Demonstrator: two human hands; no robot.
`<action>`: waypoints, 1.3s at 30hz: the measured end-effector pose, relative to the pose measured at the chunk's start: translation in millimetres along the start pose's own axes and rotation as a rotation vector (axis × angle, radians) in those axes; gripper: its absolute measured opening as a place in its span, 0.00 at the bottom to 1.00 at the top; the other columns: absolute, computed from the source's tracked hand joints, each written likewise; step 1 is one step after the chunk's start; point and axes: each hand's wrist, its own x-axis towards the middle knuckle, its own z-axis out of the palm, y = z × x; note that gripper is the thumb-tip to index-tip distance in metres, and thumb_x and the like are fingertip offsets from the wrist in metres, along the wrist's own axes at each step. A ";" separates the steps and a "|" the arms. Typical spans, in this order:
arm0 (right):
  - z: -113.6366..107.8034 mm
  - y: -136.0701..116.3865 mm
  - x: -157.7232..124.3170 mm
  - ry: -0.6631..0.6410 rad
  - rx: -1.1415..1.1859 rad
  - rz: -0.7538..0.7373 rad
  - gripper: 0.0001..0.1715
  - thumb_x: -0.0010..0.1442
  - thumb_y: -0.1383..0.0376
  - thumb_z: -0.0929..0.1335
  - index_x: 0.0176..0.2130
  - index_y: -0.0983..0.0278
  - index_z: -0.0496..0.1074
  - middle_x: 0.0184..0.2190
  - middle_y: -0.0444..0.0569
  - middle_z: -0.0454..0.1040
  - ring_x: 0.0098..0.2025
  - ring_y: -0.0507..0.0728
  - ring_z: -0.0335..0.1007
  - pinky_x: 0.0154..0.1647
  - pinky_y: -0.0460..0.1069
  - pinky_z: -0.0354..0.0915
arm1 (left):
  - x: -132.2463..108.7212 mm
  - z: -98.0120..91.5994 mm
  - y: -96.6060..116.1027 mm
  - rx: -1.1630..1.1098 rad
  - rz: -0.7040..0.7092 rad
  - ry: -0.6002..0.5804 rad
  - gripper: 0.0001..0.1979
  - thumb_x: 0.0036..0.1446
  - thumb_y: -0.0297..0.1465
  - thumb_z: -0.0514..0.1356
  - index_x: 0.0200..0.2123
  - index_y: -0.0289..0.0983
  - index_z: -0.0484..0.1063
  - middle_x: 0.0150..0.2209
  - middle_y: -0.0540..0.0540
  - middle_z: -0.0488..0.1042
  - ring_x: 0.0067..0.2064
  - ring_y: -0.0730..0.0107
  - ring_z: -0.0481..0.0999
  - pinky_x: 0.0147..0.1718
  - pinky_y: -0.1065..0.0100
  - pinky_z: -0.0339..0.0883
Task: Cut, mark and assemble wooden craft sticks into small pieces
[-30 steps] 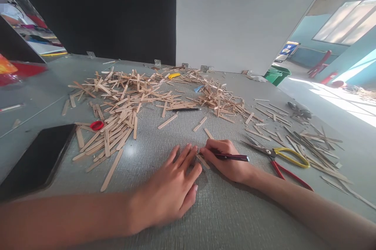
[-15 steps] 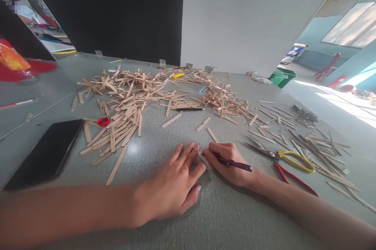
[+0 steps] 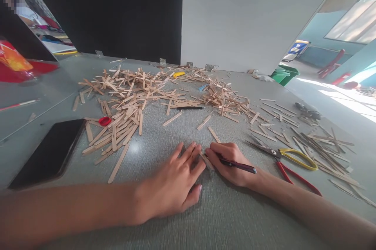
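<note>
My left hand (image 3: 173, 183) lies palm down on the grey table, fingers spread, its fingertips at one end of a small wooden craft stick (image 3: 208, 161). In my right hand (image 3: 230, 164) a dark pen (image 3: 242, 166) is gripped, its body slanting back over the hand. The pen's tip is hidden by my fingers, close to the stick. Just beyond the right hand lies another craft stick (image 3: 214, 134). Scissors (image 3: 276, 153) with one yellow and one red handle rest open to the right.
A large heap of craft sticks (image 3: 126, 105) spreads across the back. A black pen (image 3: 190, 108) and a yellow object (image 3: 178, 74) lie by it. Left are a phone (image 3: 48, 154) and a red ring (image 3: 104, 121). Thin wood strips (image 3: 326, 146) lie right. A panel (image 3: 229, 19) stands behind.
The view has shifted slightly, so the table's things sit a little further right. My right hand and its pen have moved slightly right; the left hand stays nearly still.
</note>
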 end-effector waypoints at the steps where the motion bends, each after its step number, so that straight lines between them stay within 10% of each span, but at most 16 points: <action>1: -0.2 0.3 -0.3 0.001 -0.002 -0.003 0.22 0.74 0.65 0.62 0.28 0.59 0.52 0.21 0.36 0.52 0.22 0.49 0.44 0.25 0.48 0.47 | 0.0 0.4 0.0 0.003 -0.001 0.001 0.28 0.71 0.40 0.49 0.64 0.25 0.64 0.68 0.22 0.63 0.71 0.36 0.59 0.64 0.38 0.60; 39: -3.0 6.6 0.9 0.102 0.030 0.106 0.23 0.72 0.61 0.65 0.25 0.60 0.57 0.19 0.36 0.56 0.22 0.49 0.49 0.23 0.47 0.50 | 0.7 -3.1 -4.9 -0.161 0.009 -0.002 0.25 0.66 0.34 0.56 0.65 0.38 0.65 0.70 0.29 0.60 0.71 0.34 0.58 0.64 0.38 0.59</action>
